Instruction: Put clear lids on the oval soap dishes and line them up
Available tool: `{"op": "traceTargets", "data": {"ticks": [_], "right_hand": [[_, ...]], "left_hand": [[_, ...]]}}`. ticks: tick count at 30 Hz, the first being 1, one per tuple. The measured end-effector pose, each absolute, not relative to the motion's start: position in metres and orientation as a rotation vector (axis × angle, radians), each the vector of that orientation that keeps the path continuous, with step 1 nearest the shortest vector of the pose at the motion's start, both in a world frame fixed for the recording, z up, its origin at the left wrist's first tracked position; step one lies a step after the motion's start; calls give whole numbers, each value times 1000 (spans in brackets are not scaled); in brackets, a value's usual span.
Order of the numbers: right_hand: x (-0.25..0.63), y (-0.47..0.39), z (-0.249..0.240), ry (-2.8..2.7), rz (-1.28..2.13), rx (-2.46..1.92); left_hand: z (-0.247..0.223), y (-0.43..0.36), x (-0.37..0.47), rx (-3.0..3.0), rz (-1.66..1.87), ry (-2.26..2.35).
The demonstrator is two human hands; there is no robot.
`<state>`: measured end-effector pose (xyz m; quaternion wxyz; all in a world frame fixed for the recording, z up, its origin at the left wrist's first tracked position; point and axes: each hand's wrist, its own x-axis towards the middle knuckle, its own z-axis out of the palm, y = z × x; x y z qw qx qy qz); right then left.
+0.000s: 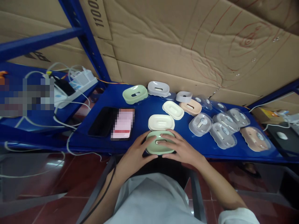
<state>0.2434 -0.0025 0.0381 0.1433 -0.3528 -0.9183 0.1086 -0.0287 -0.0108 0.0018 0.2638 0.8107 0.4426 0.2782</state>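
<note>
A light green oval soap dish (161, 150) with a slot in its middle is at the table's front edge, between my hands. My left hand (138, 151) grips its left side, with the thumb along the near edge. On the right, my right hand (184, 150) holds it too, its fingers lying across the top and its thumb at the near rim. Just behind the green dish is a cream oval tray (161, 122), and a second cream tray (173, 109) lies farther back. The underside of the green dish is hidden.
At the back are another green dish (135, 94), a grey dish (158, 89) and a peach dish (190, 107). Several clear-lidded boxes (223, 136) cover the right side. Two phones, one lit (123, 124), lie left. Cables and a power strip (81, 88) are farther left.
</note>
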Motion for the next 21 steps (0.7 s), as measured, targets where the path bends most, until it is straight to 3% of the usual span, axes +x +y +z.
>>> {"op": "traceTargets", "data": {"ticks": [7,11,15,18,21], "right_hand": [[245,-10,25,-2636,154,-1065],[273,5,43,-2430,75,-1246],[334,61,80,-2272,-165,-1750],[387,119,102,-2076,50,-2078],[422,165,109,-1919,74,-2137]], "left_hand": [[-2,-12,-24,2257,815,1161],[-3,-15,-24,2270,832,1166],[1,-18,-23,2272,811,1191],[3,-17,-22,2262,801,1188],[1,-14,-21,2247,799,1188]]}}
